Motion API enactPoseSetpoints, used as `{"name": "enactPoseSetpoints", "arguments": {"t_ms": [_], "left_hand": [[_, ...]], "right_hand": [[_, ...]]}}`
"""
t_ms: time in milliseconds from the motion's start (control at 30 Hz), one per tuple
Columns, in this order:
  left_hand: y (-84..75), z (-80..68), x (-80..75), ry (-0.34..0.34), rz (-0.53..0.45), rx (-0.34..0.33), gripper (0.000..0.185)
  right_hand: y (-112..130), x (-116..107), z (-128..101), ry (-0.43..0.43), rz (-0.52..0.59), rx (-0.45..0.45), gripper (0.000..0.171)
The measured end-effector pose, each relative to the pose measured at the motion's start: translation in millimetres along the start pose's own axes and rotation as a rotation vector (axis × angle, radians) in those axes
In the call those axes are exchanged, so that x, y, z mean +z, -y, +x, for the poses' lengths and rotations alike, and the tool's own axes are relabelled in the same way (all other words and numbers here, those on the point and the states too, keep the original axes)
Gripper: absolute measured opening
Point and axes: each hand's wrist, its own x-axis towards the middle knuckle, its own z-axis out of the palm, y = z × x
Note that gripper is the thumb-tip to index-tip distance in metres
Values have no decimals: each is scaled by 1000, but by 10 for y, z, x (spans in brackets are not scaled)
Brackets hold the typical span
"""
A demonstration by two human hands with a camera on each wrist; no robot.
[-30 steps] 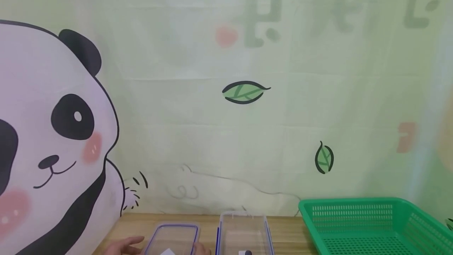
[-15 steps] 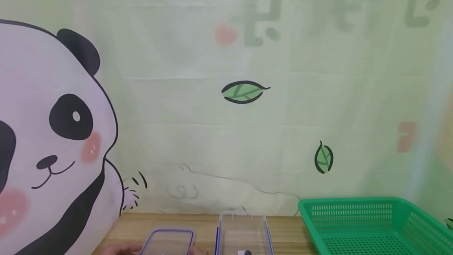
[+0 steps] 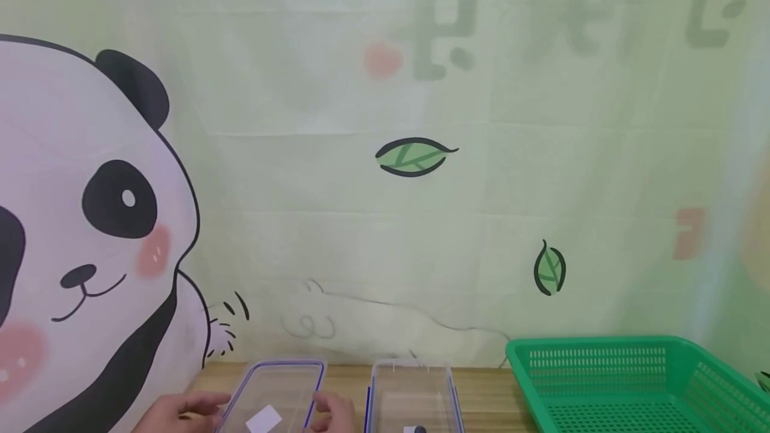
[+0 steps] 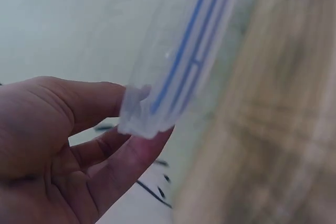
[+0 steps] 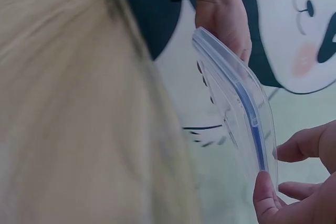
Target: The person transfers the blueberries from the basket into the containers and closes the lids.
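Clear plastic lid (image 3: 273, 396) with a blue seal line round its rim, held up off the wooden table (image 3: 481, 389) between two hands, tilted toward the person; a small white label shows through it in the head view.

Left hand (image 3: 180, 413): at the lid's left edge, fingers lightly curled about that edge. From the left wrist camera the fingertips (image 4: 142, 150) lie under a corner tab of the lid (image 4: 173, 72) with the thumb behind it.

Right hand (image 3: 333, 413): at the lid's right edge. From the right wrist camera the thumb tip (image 5: 265, 190) presses the edge of the lid (image 5: 241, 108) and the other fingers curl just beside it; the left hand (image 5: 223, 14) shows at the far end.

Clear plastic container (image 3: 412, 393), blue clips at its sides, standing open on the table just to the right of the lid; a small dark and white item lies in it, too cropped to identify.

Green plastic basket (image 3: 601, 359), slotted walls, on the table well to the right of the container.

Wall backdrop: pale green cloth printed with a large panda (image 3: 84, 219) at the left and two green leaves (image 3: 415, 156).
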Motion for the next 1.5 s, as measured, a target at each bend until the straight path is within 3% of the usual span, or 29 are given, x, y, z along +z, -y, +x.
{"name": "enactPoseSetpoints", "arguments": {"t_ms": [200, 300, 367, 533, 633, 733, 1033, 1133, 1300, 1500], "left_hand": [[-434, -108, 265, -166, 6, -11, 34], [-621, -126, 431, -238, -41, -46, 32], [-727, -134, 519, -247, -55, -49, 33], [-942, -148, 713, -250, -50, 27, 33], [-1042, -141, 859, -293, -52, 68, 32], [-1118, -126, 973, -270, -56, 99, 33], [-1273, -11, 1287, -108, -126, 234, 33], [-1334, 23, 1404, -96, -142, 269, 32], [-1437, 80, 1581, -92, -154, 333, 30], [-1497, 131, 1683, -88, -211, 320, 29]], "right_hand": [[433, -230, -81, -36, -67, 23, 51], [574, -377, -92, -50, -110, 20, 52], [637, -479, -99, -63, -138, -2, 52], [732, -747, -148, -79, -179, -37, 53], [759, -907, -192, -82, -227, -47, 52], [785, -1067, -229, -84, -267, -43, 52], [778, -1514, -308, -157, -398, 39, 49], [762, -1628, -310, -196, -421, 88, 46], [762, -1783, -322, -250, -413, 93, 43], [830, -1871, -323, -306, -403, 148, 37]]}}
